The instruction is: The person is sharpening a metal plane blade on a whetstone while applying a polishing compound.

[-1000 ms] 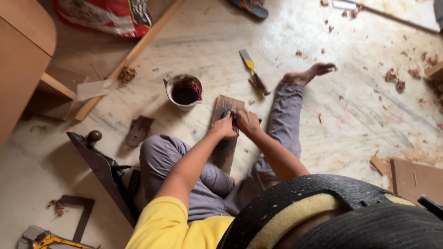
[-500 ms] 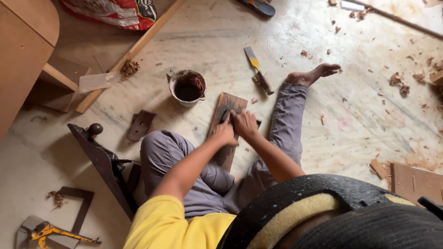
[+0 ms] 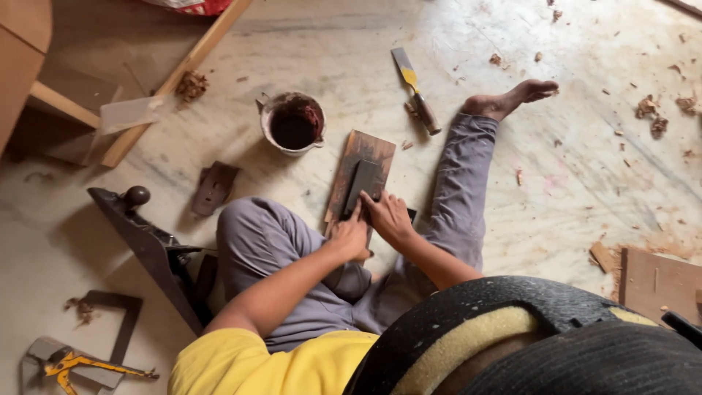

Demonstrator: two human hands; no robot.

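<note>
A person sits on a pale marble floor [image 3: 570, 183] with both hands pressed onto a flat dark blade [image 3: 363, 184], its metal dull grey and rectangular. It lies lengthwise on a brown stained sharpening board [image 3: 373, 150] just ahead of the knees. The left hand [image 3: 349, 235] sets its fingertips on the near end of the blade; the right hand [image 3: 389, 217] lies beside it at three o'clock, fingers flat and pressing the same end (neither hand wraps around it, so this is pressure, not a closed hold).

At nine o'clock from the hands stands a dark wooden plane body [image 3: 157, 249] with a round knob, and a small dark metal plate [image 3: 214, 187] lies past it. At eleven o'clock from the board sits a round tin [image 3: 292, 124], crusted and holding dark liquid. At one o'clock a chisel [image 3: 414, 89] with a yellow band and a wooden handle rests near a bare foot [image 3: 512, 99].

Farther off, a long pale wood batten [image 3: 175, 77] runs diagonally. Wood shavings [image 3: 651, 110] speckle the veined, dusty stone at two o'clock.
</note>
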